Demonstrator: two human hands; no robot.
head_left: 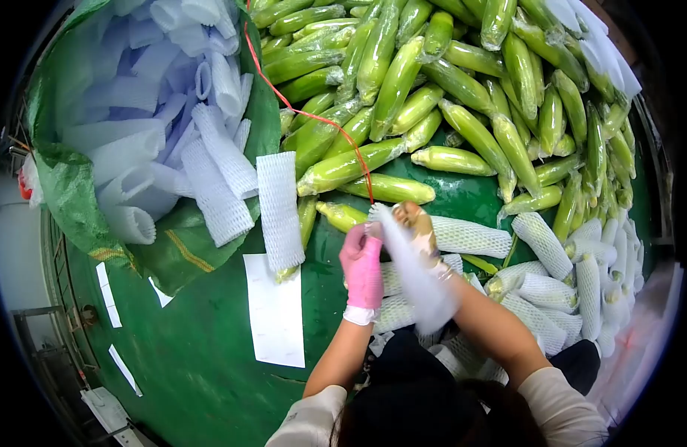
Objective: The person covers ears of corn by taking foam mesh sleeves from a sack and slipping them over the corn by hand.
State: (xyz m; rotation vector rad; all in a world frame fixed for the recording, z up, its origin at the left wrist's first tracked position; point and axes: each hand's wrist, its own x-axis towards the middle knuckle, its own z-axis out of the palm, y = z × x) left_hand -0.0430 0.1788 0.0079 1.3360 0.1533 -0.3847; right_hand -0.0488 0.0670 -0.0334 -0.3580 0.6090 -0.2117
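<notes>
A white foam net sleeve [414, 279], blurred along its length, hangs between my two hands. My left hand [363, 270], in a pink glove, is closed on the sleeve's upper edge. My right hand [419, 227], in a yellowish-brown stained glove, has its fingers curled at the same upper end; the sleeve hides part of it. Just above both hands ends a red string [325, 119]. Close by lies a sleeved corn cob [474, 237]. Left of my left hand, another foam sleeve [279, 208] covers a cob whose tip shows at the bottom.
Film-wrapped green corn cobs [463, 89] are heaped at the back. A green sack [265, 112] full of foam sleeves [127, 149] lies at the left. Sleeved cobs [548, 290] pile up at the right. White paper sheets [275, 320] lie on the green table [202, 357].
</notes>
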